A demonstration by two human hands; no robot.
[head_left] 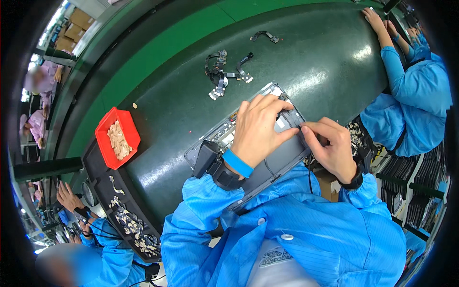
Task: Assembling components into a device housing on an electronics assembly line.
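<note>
A grey metal device casing (287, 160) lies at a slant in front of me, its inside with boards and small parts exposed. My left hand (258, 126) is laid over its upper part, with thumb and index finger spread apart near the right edge. Under and beside those fingers is a dark part I cannot make out. At the casing's right edge my right hand (330, 143) is closed in a pinch, thumb against index finger. A tiny dark bit shows at its fingertips, too small to name. A thin black cable (269, 168) lies across the casing.
Beyond the casing lie several dark flex cables with connectors (220, 76) and a lone one (264, 35). A red bin (116, 138) with beige pieces stands left, by a black tray (138, 234) of small parts. Co-workers in blue (406, 95) sit right and lower left.
</note>
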